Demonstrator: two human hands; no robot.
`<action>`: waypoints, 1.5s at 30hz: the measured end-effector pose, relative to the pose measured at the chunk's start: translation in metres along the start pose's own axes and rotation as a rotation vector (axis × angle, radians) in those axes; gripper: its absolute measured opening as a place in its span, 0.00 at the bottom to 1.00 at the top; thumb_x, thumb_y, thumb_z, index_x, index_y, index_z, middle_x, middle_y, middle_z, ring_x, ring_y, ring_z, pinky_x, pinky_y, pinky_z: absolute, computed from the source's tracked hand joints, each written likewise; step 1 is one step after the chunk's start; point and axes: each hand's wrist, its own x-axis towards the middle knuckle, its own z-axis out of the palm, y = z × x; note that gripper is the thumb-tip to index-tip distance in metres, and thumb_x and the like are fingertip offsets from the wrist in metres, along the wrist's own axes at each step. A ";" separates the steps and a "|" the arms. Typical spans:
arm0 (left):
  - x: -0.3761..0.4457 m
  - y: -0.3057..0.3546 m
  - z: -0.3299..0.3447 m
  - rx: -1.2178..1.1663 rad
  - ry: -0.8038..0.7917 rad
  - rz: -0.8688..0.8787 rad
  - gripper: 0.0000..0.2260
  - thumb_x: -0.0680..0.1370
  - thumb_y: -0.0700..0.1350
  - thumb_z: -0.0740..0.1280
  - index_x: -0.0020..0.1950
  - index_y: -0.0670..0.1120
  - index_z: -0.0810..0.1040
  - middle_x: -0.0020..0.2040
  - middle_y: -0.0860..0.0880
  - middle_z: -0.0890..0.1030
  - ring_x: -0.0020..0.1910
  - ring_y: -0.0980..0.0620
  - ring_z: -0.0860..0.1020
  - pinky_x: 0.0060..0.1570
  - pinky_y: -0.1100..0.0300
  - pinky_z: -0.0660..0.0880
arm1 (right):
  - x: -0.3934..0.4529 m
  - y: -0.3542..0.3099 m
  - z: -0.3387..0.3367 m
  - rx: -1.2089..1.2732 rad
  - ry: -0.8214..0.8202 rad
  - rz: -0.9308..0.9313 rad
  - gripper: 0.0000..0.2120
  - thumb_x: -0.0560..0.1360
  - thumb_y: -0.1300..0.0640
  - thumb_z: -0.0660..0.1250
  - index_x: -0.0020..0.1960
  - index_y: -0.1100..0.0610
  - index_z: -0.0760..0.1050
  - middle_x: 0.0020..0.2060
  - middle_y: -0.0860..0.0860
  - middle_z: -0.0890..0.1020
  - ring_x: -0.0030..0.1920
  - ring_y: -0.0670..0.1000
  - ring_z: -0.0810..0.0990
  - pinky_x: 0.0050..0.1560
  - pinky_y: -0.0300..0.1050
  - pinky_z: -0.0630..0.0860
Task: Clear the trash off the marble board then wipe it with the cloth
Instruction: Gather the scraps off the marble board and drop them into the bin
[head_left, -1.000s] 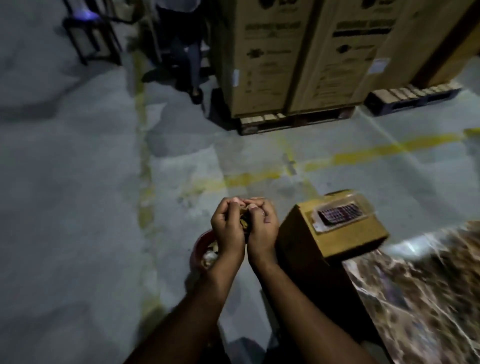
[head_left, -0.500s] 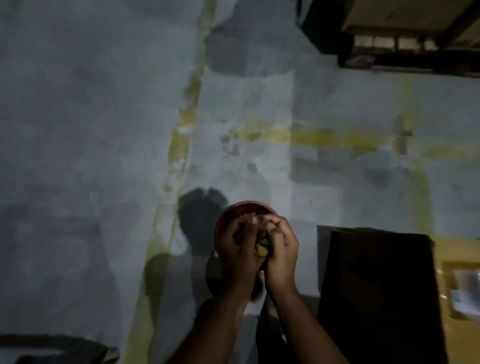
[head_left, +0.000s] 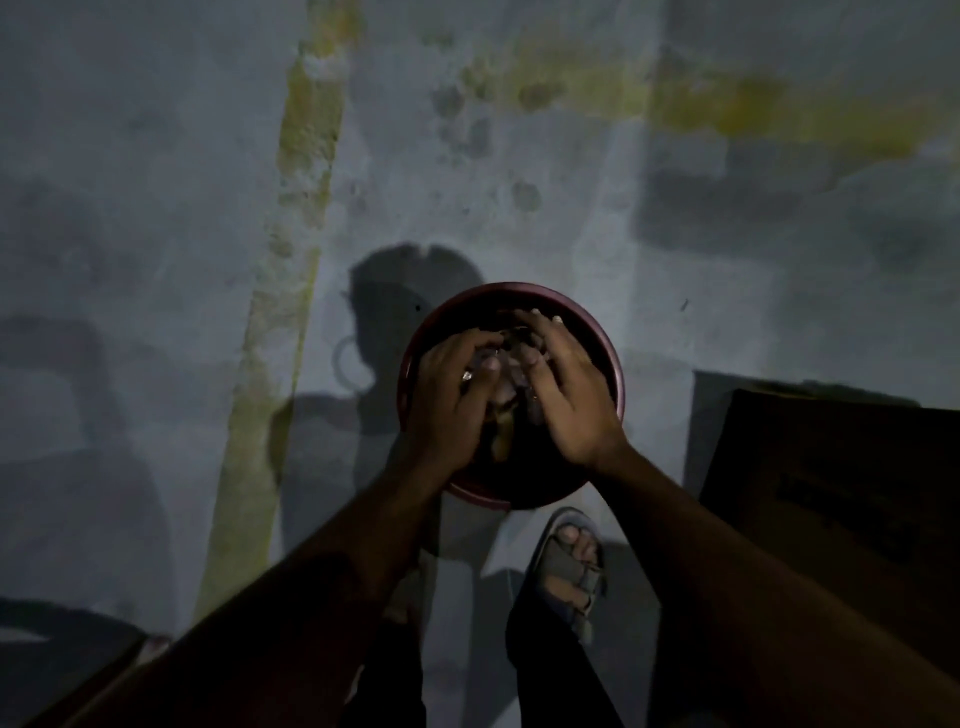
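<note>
A round dark red bin (head_left: 615, 374) stands on the concrete floor just ahead of my feet. Both my hands are over its mouth. My left hand (head_left: 449, 400) has its fingers curled round pale scraps of trash (head_left: 506, 387). Beside it, my right hand (head_left: 569, 395) lies with its fingers stretched forward, touching the same scraps from the right. More trash shows dimly inside the bin under my hands. The marble board and the cloth are out of view.
A dark cardboard box (head_left: 841, 483) stands close on the right of the bin. My sandalled foot (head_left: 571, 561) is right behind the bin. A worn yellow line (head_left: 291, 249) runs along the grey floor to the left.
My view has tipped down onto the bin. My hands have dropped into its mouth and parted; the right hand's fingers have straightened out of the tight cupped hold.
</note>
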 end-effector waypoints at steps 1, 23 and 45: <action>0.000 -0.003 -0.003 0.053 -0.022 0.004 0.20 0.80 0.55 0.58 0.66 0.47 0.79 0.68 0.45 0.78 0.68 0.43 0.73 0.70 0.43 0.68 | 0.001 0.003 -0.001 -0.038 -0.022 -0.003 0.26 0.83 0.38 0.50 0.77 0.46 0.68 0.78 0.48 0.68 0.80 0.50 0.61 0.77 0.63 0.59; -0.091 0.198 -0.151 0.514 -0.203 0.136 0.27 0.79 0.58 0.55 0.78 0.53 0.62 0.79 0.47 0.65 0.76 0.42 0.62 0.70 0.37 0.64 | -0.126 -0.227 -0.088 -0.410 0.075 0.124 0.26 0.81 0.45 0.55 0.77 0.51 0.67 0.78 0.53 0.66 0.77 0.56 0.62 0.73 0.59 0.63; -0.436 0.545 -0.075 0.576 -0.865 1.159 0.29 0.80 0.63 0.50 0.79 0.54 0.63 0.79 0.49 0.64 0.77 0.45 0.60 0.73 0.44 0.58 | -0.668 -0.360 -0.222 -0.368 1.240 0.620 0.25 0.82 0.40 0.54 0.76 0.46 0.68 0.78 0.49 0.66 0.78 0.53 0.63 0.75 0.57 0.62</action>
